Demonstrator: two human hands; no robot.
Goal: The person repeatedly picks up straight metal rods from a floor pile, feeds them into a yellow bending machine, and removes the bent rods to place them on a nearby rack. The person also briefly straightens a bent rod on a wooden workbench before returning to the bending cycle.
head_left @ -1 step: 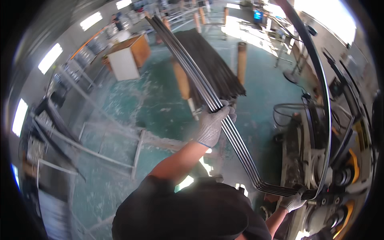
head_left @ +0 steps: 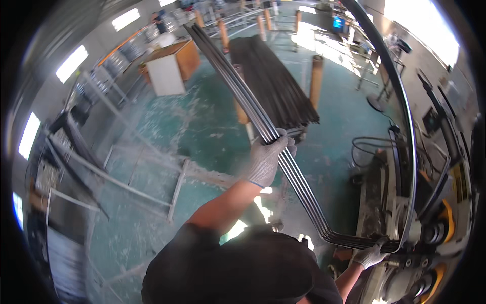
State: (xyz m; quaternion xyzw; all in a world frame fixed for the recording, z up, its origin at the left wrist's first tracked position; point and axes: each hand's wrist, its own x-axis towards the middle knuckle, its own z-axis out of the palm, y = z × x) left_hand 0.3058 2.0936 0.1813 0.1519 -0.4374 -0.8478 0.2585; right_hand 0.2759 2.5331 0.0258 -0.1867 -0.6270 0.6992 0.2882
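Note:
A bundle of several shiny metal tubes (head_left: 302,187), bent into a U shape, stretches across the view in front of me. My left hand (head_left: 264,161), in a pale knitted glove, is closed round one long side of the bundle near the middle. Down at the right, my right hand (head_left: 371,255), gloved too, grips the short crosspiece close to the far bend. From that bend the other long side rises along the right and leaves the view at the top. The fingers of my right hand are partly hidden by the tubes.
Beyond the bundle, a stack of dark tubes (head_left: 273,81) lies on a rack with brown posts (head_left: 316,81). A machine (head_left: 372,202) with cables stands close on my right. Left are a metal frame (head_left: 131,188) and, farther off, a brown-and-white box (head_left: 169,76).
The surroundings have shifted slightly to the right in the view. Both hands keep the same hold on the tubes.

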